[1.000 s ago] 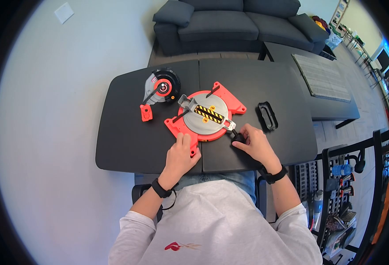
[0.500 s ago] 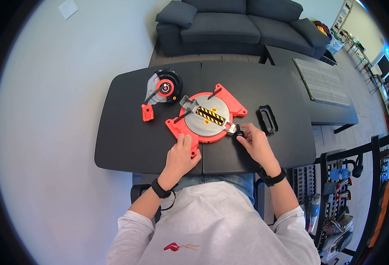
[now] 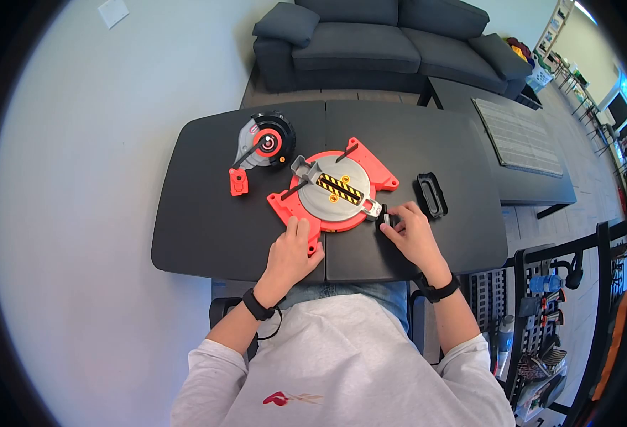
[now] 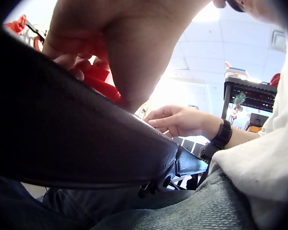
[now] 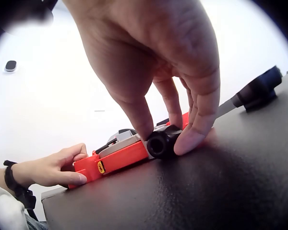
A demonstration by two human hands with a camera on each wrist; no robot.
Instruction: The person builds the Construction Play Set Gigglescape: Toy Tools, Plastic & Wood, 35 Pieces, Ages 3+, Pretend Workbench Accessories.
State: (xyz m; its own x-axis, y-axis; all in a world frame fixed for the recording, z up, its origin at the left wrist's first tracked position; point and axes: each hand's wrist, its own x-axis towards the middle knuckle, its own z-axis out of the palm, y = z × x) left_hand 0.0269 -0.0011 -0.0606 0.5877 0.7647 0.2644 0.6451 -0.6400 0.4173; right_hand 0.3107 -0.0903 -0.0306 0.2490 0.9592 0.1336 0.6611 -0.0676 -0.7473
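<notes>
Fingers on red plastic

Your left hand [image 3: 292,257] pinches the base's [image 3: 313,226] corner; your right [image 3: 414,238] pinches the round black knob [image 5: 162,144].

"Where's the saw base [image 3: 352,167]?"
"Mid-surface [image 3: 206,235], across the seam [image 3: 327,260]."
"Left of it?"
"The saw head [image 3: 246,146], toward the far side."
"And right?"
"The tray [image 3: 439,193], apart from the base. The knob [image 3: 384,215] sits between, at the base's near right."
"Beyond?"
"The sofa [image 3: 359,53] behind; farther right, the mat [image 3: 520,135] on the side table [image 3: 537,191]."
</notes>
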